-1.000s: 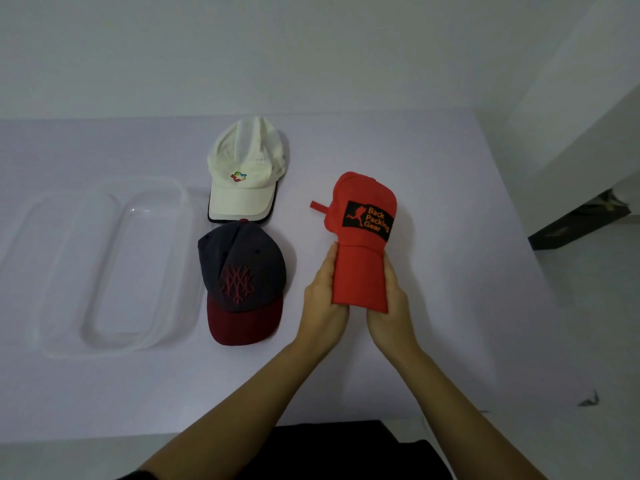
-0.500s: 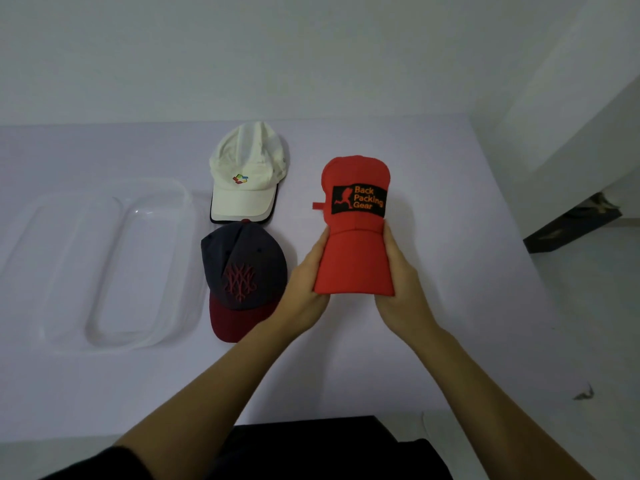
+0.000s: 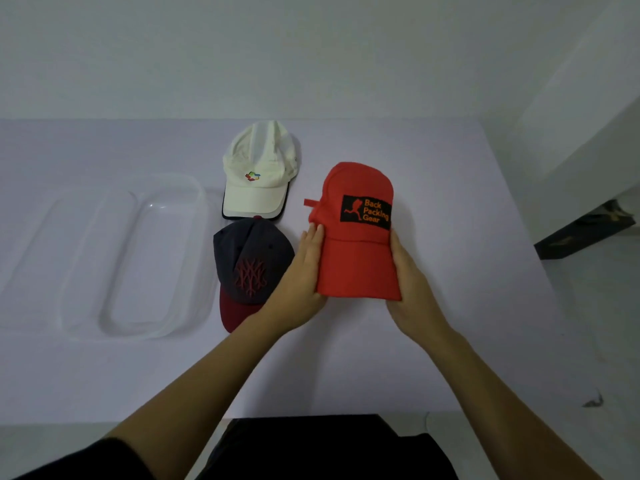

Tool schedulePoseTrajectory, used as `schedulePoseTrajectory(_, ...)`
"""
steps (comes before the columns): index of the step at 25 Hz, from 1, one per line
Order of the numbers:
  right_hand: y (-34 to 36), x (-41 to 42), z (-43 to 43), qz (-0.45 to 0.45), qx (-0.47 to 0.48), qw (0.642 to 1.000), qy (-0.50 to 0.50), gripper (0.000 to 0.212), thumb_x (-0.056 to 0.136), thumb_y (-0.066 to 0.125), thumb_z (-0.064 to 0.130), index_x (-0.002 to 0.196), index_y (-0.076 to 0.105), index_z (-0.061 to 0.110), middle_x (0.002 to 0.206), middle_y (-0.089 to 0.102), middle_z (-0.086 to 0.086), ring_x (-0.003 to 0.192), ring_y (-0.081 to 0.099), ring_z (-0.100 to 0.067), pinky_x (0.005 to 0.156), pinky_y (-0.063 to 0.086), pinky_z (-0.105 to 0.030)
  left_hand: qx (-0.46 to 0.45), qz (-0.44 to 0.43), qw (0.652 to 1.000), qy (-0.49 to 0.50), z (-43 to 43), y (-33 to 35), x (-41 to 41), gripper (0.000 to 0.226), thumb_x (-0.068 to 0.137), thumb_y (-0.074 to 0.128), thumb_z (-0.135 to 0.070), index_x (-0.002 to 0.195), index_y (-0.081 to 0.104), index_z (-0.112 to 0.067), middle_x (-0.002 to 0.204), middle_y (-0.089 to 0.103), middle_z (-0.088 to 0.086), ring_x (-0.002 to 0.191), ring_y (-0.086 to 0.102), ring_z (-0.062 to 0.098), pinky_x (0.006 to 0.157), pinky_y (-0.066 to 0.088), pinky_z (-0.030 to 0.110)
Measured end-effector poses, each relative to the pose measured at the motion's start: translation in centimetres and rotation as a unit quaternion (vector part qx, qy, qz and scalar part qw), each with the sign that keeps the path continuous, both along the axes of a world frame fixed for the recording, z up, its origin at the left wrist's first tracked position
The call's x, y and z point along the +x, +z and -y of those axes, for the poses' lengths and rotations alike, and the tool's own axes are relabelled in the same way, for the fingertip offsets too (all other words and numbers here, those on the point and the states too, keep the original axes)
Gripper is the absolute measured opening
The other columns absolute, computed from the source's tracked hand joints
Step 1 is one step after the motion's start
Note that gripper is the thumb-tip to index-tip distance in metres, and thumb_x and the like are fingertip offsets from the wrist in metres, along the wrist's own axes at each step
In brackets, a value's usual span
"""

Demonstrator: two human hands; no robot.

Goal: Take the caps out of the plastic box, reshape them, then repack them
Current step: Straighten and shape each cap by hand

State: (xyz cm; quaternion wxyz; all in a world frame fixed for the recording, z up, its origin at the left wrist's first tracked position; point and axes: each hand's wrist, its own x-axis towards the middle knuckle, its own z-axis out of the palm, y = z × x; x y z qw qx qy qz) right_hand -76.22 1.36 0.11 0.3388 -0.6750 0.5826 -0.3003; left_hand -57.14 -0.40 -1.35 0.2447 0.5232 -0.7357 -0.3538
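Head view: I've got the red cap (image 3: 356, 233) in both hands, its brim now spread wider than a second ago.

A second back the brim was squeezed into a narrow roll; now it fans out to a flatter, broader panel and the crown has rounded up, so I judge the reshaping of this cap is nearly finished and repacking comes next. My left hand (image 3: 299, 282) grips the brim's left edge, fingers flat along it; my right hand (image 3: 410, 285) clasps the right edge. It is soft matte cloth with a black stitched patch and a small strap tab poking out to the left. On the pale table (image 3: 450, 341), the white cap (image 3: 258, 174) and the dark cap with a maroon brim (image 3: 251, 268) lie just beside each other, domed. At left the clear, glossy plastic box (image 3: 138, 258) holds no caps.
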Motion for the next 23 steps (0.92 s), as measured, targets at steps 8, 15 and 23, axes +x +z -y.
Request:
schedulePoseTrajectory(8, 0.0, 3.4, -1.3, 0.189, 0.045, 0.980, -0.035, 0.073, 0.091, 0.048, -0.005, 0.147, 0.011, 0.024, 0.147, 0.029, 0.009, 0.126, 0.037, 0.011, 0.103, 0.039, -0.016, 0.030, -0.192, 0.979, 0.056, -2.5, 0.3, -1.8, 0.068, 0.094, 0.041, -0.027, 0.144, -0.005, -0.027, 0.156, 0.016, 0.007, 0.135, 0.031, -0.003, 0.107, 0.030, 0.012)
schedulePoseTrajectory(15, -0.4, 5.0, -1.4, 0.252, 0.025, 0.966, -0.045, 0.062, 0.095, 0.043, 0.003, 0.140, 0.009, 0.027, 0.139, 0.028, 0.016, 0.117, 0.039, 0.021, 0.091, 0.039, -0.004, 0.058, -0.251, 0.964, 0.071, -2.9, 0.3, -2.3, 0.070, 0.093, 0.040, -0.015, 0.148, -0.003, -0.019, 0.150, 0.025, 0.003, 0.128, 0.037, -0.010, 0.100, 0.035, 0.009)
schedulePoseTrajectory(23, -1.4, 1.1, 0.7, -0.055, -0.077, 0.996, -0.002, 0.073, 0.091, 0.043, 0.028, 0.148, -0.003, 0.028, 0.158, 0.008, -0.007, 0.145, 0.013, -0.023, 0.114, 0.027, -0.048, 0.068, -0.028, 0.992, -0.101, 0.8, 1.2, 3.3, 0.102, 0.070, 0.053, -0.004, 0.146, -0.008, -0.037, 0.158, -0.006, -0.010, 0.144, 0.005, -0.001, 0.118, 0.019, 0.029)
